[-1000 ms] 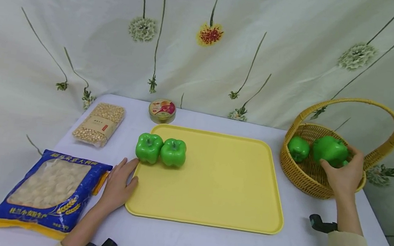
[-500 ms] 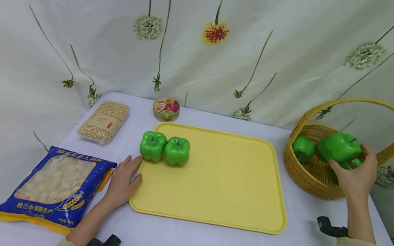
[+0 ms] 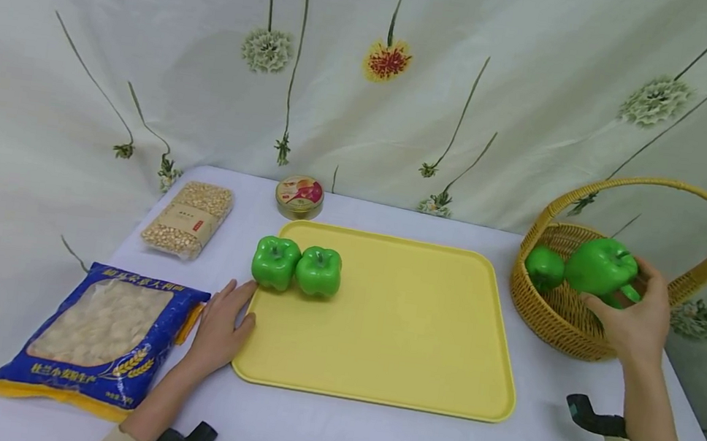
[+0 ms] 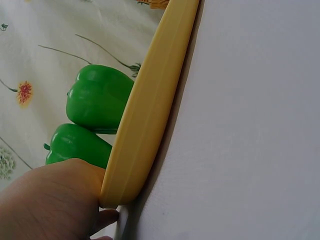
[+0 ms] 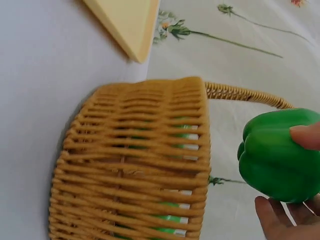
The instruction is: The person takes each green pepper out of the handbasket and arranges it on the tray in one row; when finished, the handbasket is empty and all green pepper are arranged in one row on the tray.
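My right hand grips a green bell pepper over the wicker basket; the right wrist view shows the pepper above the rim, thumb on one side, fingers on the other. Another green pepper lies inside at the left, and more green shows below the held one, partly hidden. Two green peppers, one at the corner and one beside it, stand side by side on the yellow tray. My left hand rests loosely at the tray's left edge, fingers close to the nearer pepper.
Left of the tray lies a blue bag of pasta, with a packet of pale grains behind it. A round tin stands past the tray's back left corner. The basket's tall handle arches over its opening. Flowered cloth hangs behind.
My right hand has raised the pepper slightly in the basket, and its stem has turned toward the hand's side. The left hand stays at the tray's edge. The head view has shifted a little.
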The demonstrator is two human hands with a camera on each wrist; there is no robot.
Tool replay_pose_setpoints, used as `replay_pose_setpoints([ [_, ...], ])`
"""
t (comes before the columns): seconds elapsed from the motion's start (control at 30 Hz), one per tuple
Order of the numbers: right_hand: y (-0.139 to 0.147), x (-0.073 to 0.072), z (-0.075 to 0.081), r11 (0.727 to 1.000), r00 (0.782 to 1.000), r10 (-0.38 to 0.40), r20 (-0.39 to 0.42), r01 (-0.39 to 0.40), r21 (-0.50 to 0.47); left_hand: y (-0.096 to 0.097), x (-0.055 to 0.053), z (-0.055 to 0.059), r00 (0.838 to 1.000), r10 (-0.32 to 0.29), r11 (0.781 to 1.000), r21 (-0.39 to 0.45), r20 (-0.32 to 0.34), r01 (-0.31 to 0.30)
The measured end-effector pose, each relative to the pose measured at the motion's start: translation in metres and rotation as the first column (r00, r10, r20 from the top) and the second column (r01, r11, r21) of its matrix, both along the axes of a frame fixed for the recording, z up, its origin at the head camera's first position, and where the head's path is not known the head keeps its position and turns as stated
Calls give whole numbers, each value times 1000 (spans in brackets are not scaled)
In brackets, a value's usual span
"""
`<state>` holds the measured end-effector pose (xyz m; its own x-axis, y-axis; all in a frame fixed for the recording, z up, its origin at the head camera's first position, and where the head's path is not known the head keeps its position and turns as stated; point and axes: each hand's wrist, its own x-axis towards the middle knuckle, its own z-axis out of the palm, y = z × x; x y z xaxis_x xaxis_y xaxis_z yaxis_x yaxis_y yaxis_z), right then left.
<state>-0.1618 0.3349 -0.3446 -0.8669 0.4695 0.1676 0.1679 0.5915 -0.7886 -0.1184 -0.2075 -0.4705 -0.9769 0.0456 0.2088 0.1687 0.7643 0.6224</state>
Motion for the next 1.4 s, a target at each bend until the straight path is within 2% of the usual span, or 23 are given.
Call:
replay_pose_setpoints([
  [0.13,-8,4,-4,997,996,73,-55,-72,23,0,0,1,1000,3,1000,-1,10,-3],
  [0.27,-20,6,-9,984,981,165,-102,-157,83,0,0,1,1000,4,1000,-5,12,-3],
  [0.5,-43,0,-21,945,934,319,-159,-302,121,-1,0,-1,1000,-1,1000,-11,-10,1],
  [0.63,-60,-6,-29,903,888,430,-166,-416,111,-2,0,-2,1000,1,1000,-9,-5,-1],
  [0.83,-93,-16,-38,809,804,583,-115,-588,-1,-1,0,-2,1000,6,1000,-9,-4,-6],
  [1.0,-121,-23,-45,748,746,659,-96,-663,-10,0,0,-1,1000,4,1000,-10,0,-4],
  [1.2,-155,-29,-48,676,675,730,-109,-736,-37,1,-1,0,1000,4,1000,-14,1,-4],
  [1.4,-187,-34,-52,624,624,778,-77,-781,-21,0,0,-1,1000,7,1000,-14,-10,-7],
])
